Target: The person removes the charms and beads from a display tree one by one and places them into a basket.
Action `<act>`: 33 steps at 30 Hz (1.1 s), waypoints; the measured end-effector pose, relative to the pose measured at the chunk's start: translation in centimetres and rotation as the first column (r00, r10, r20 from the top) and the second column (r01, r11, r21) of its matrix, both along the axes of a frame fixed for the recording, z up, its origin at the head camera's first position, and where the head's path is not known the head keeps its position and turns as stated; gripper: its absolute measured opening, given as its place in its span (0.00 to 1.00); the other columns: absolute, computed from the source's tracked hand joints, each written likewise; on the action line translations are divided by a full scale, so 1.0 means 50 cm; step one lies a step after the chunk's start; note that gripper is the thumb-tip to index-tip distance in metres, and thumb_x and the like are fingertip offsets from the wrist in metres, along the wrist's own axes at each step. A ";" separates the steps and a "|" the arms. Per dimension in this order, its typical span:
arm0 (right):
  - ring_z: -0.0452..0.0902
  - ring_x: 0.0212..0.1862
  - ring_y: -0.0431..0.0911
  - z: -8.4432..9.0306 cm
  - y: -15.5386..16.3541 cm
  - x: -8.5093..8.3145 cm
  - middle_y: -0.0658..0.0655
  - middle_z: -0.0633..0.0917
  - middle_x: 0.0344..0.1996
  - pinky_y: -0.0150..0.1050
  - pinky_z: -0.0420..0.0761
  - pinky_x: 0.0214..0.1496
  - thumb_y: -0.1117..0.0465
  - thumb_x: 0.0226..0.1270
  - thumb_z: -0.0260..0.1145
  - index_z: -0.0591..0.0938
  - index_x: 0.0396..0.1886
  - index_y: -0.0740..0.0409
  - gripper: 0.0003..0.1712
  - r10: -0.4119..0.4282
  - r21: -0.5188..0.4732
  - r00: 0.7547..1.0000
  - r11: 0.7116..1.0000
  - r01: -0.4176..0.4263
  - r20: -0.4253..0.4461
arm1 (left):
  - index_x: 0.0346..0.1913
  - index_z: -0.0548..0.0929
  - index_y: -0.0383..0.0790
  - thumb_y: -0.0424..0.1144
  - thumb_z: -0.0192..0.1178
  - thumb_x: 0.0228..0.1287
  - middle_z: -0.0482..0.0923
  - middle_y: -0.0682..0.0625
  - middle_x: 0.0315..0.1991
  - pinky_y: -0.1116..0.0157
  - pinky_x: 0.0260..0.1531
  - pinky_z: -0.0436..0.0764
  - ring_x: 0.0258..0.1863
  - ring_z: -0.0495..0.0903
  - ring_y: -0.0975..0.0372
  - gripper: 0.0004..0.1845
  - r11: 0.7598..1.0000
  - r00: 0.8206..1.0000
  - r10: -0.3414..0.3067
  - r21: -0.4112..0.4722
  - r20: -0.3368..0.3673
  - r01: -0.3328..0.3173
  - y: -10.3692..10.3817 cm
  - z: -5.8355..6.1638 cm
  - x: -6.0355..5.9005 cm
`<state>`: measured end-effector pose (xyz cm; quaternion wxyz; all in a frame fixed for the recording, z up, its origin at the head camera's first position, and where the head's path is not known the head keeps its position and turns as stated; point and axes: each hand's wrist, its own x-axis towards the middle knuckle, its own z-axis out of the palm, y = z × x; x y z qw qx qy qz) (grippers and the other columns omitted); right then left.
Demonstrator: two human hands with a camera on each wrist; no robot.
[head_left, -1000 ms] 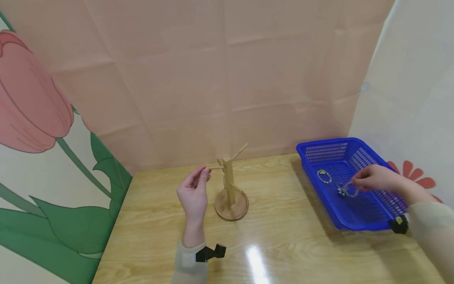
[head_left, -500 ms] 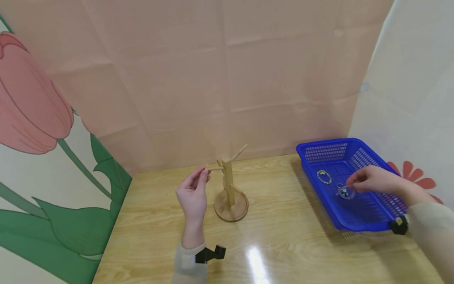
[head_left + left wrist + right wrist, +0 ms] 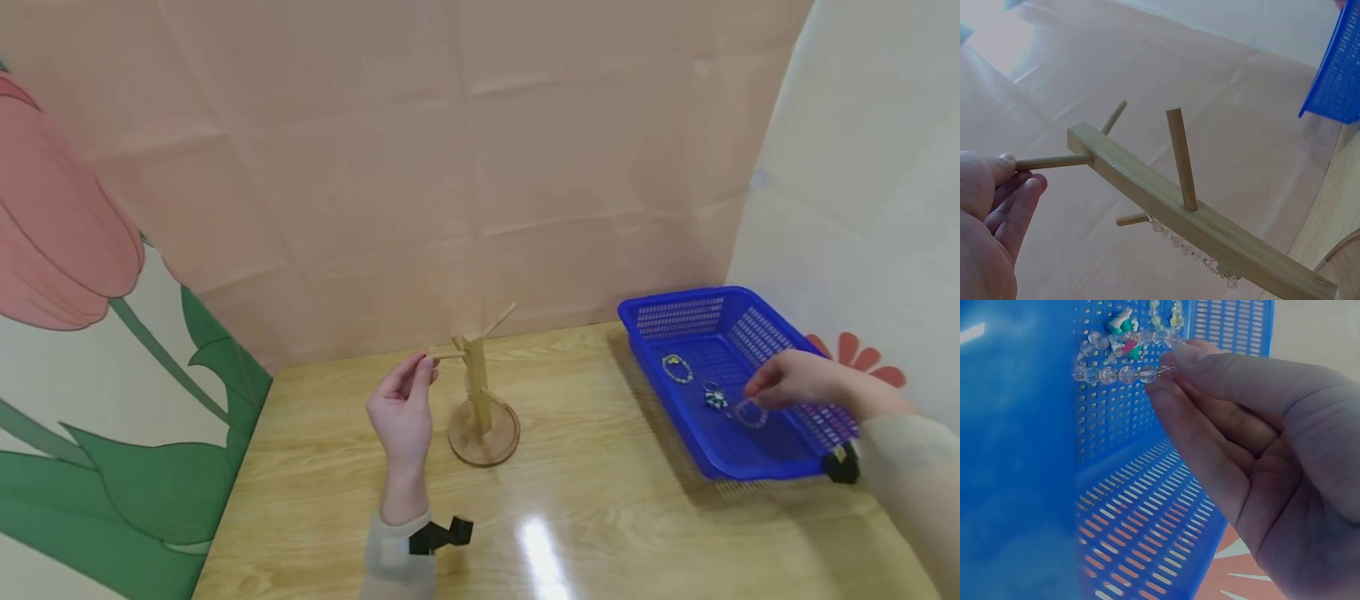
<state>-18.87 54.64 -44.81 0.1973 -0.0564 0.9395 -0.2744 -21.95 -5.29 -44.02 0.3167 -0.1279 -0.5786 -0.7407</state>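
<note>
A wooden peg stand (image 3: 477, 392) (image 3: 1185, 209) rises from a round base mid-table. My left hand (image 3: 405, 404) (image 3: 991, 206) pinches the tip of its left peg (image 3: 444, 356) (image 3: 1054, 162) between thumb and fingers. A clear bead bracelet (image 3: 1188, 247) hangs along the stand's far side. My right hand (image 3: 795, 379) (image 3: 1254, 444) is over the blue basket (image 3: 678, 312) (image 3: 1016, 487) and pinches a clear bead bracelet (image 3: 750, 413) (image 3: 1119, 372), lifted just above the basket floor. A bracelet with coloured charms (image 3: 714, 397) (image 3: 1124, 337) and a yellow-green one (image 3: 677, 367) (image 3: 1169, 314) lie in the basket.
The wooden table (image 3: 585, 500) meets a pink paper backdrop (image 3: 450, 167) at the rear and a tulip-print panel (image 3: 90, 350) on the left. The basket stands at the table's right edge against a white wall with a flower print (image 3: 855, 358).
My right hand shifted slightly toward me inside the basket and now lifts the clear bracelet apart from the charm bracelet. My left hand keeps its pinch on the peg.
</note>
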 end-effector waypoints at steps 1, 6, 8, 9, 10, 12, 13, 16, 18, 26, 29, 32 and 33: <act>0.87 0.41 0.45 0.000 0.001 -0.001 0.58 0.91 0.40 0.35 0.91 0.42 0.66 0.69 0.74 0.88 0.48 0.71 0.13 -0.004 -0.005 1.000 1.000 0.005 0.011 | 0.45 0.90 0.23 0.25 0.70 0.70 0.89 0.29 0.39 0.65 0.40 0.93 0.36 0.92 0.62 0.06 1.000 1.000 0.001 0.002 0.002 -0.001 0.000 0.001 0.000; 0.86 0.39 0.46 -0.003 0.009 -0.008 0.56 0.90 0.39 0.36 0.91 0.40 0.68 0.69 0.74 0.88 0.46 0.70 0.10 -0.010 0.050 1.000 0.999 0.009 0.010 | 0.45 0.90 0.22 0.24 0.70 0.70 0.89 0.29 0.39 0.64 0.40 0.93 0.37 0.92 0.62 0.06 1.000 1.000 0.002 -0.001 0.003 -0.002 -0.001 0.001 0.002; 0.84 0.38 0.45 -0.006 0.011 -0.011 0.55 0.90 0.37 0.36 0.89 0.38 0.69 0.68 0.74 0.88 0.45 0.70 0.09 -0.005 0.081 1.000 0.997 0.005 -0.004 | 0.45 0.90 0.23 0.25 0.70 0.70 0.89 0.30 0.39 0.65 0.40 0.93 0.37 0.92 0.62 0.06 1.000 1.000 0.006 -0.003 0.007 -0.006 -0.002 0.001 0.002; 0.84 0.37 0.45 -0.007 0.012 -0.012 0.54 0.90 0.37 0.35 0.89 0.37 0.69 0.68 0.74 0.89 0.45 0.69 0.09 -0.005 0.097 1.000 0.995 0.006 -0.011 | 0.45 0.90 0.23 0.25 0.70 0.70 0.89 0.30 0.39 0.65 0.40 0.93 0.37 0.92 0.62 0.06 1.000 1.000 0.007 -0.002 0.009 -0.007 -0.002 0.001 0.002; 0.83 0.37 0.45 -0.009 0.013 -0.014 0.53 0.89 0.36 0.35 0.88 0.36 0.69 0.67 0.74 0.89 0.44 0.68 0.09 -0.007 0.103 1.000 0.995 0.008 -0.013 | 0.45 0.90 0.23 0.25 0.70 0.70 0.89 0.30 0.39 0.65 0.40 0.93 0.37 0.92 0.62 0.06 1.000 1.000 0.008 -0.002 0.009 -0.008 -0.003 0.000 0.001; 0.81 0.36 0.45 -0.010 0.015 -0.016 0.53 0.88 0.35 0.34 0.87 0.35 0.69 0.66 0.74 0.89 0.44 0.68 0.09 -0.003 0.110 1.000 0.994 0.005 -0.020 | 0.45 0.90 0.23 0.25 0.70 0.70 0.89 0.30 0.38 0.65 0.40 0.93 0.37 0.92 0.62 0.06 1.000 1.000 0.008 0.000 0.010 -0.008 -0.003 0.000 0.001; 0.81 0.36 0.46 -0.011 0.016 -0.017 0.52 0.88 0.34 0.35 0.86 0.34 0.69 0.66 0.73 0.88 0.43 0.69 0.08 0.002 0.112 1.000 0.994 0.001 -0.025 | 0.45 0.90 0.23 0.25 0.70 0.70 0.89 0.30 0.38 0.65 0.40 0.93 0.37 0.92 0.62 0.06 1.000 1.000 0.006 0.004 0.010 -0.006 -0.002 0.000 0.000; 0.80 0.35 0.46 -0.013 0.019 -0.021 0.52 0.87 0.33 0.35 0.85 0.33 0.69 0.65 0.73 0.89 0.42 0.68 0.08 0.001 0.125 1.000 0.992 0.003 -0.029 | 0.45 0.90 0.22 0.24 0.70 0.70 0.89 0.29 0.38 0.65 0.40 0.93 0.36 0.92 0.62 0.06 1.000 1.000 0.002 0.005 0.002 -0.002 -0.002 0.000 -0.001; 0.80 0.35 0.46 -0.014 0.019 -0.024 0.52 0.87 0.33 0.36 0.86 0.33 0.69 0.65 0.73 0.89 0.42 0.67 0.08 0.000 0.142 0.999 0.990 0.004 -0.032 | 0.45 0.90 0.22 0.24 0.70 0.70 0.89 0.29 0.38 0.65 0.40 0.93 0.36 0.92 0.62 0.06 1.000 1.000 0.001 0.003 0.000 -0.001 -0.001 0.001 -0.001; 0.80 0.34 0.48 -0.010 0.011 -0.030 0.52 0.86 0.31 0.42 0.87 0.34 0.70 0.63 0.71 0.89 0.40 0.67 0.07 -0.020 0.157 0.999 0.987 0.025 -0.031 | 0.45 0.90 0.24 0.25 0.70 0.70 0.89 0.30 0.38 0.65 0.40 0.93 0.36 0.92 0.62 0.05 1.000 1.000 0.009 -0.008 0.003 -0.009 -0.001 -0.001 -0.002; 0.79 0.34 0.47 -0.011 0.011 -0.030 0.51 0.86 0.30 0.41 0.86 0.33 0.70 0.62 0.72 0.89 0.39 0.67 0.06 -0.014 0.165 0.999 0.986 0.021 -0.046 | 0.45 0.90 0.24 0.25 0.70 0.70 0.89 0.31 0.38 0.65 0.40 0.93 0.36 0.92 0.62 0.05 1.000 1.000 0.008 -0.010 0.006 -0.008 -0.002 -0.004 -0.002; 0.79 0.33 0.47 -0.014 0.013 -0.033 0.51 0.86 0.30 0.40 0.86 0.33 0.70 0.61 0.72 0.89 0.39 0.67 0.07 -0.009 0.167 0.998 0.986 0.018 -0.055 | 0.45 0.90 0.24 0.25 0.70 0.70 0.89 0.31 0.38 0.65 0.40 0.93 0.36 0.92 0.62 0.05 1.000 1.000 0.006 -0.007 0.007 -0.006 -0.002 -0.004 -0.002; 0.80 0.34 0.47 -0.015 0.015 -0.034 0.51 0.86 0.31 0.40 0.86 0.33 0.70 0.61 0.72 0.89 0.39 0.66 0.07 -0.013 0.168 0.998 0.986 0.022 -0.055 | 0.45 0.90 0.24 0.24 0.70 0.70 0.89 0.30 0.38 0.65 0.40 0.93 0.36 0.92 0.62 0.05 1.000 1.000 0.005 -0.004 0.007 -0.005 -0.002 -0.004 -0.002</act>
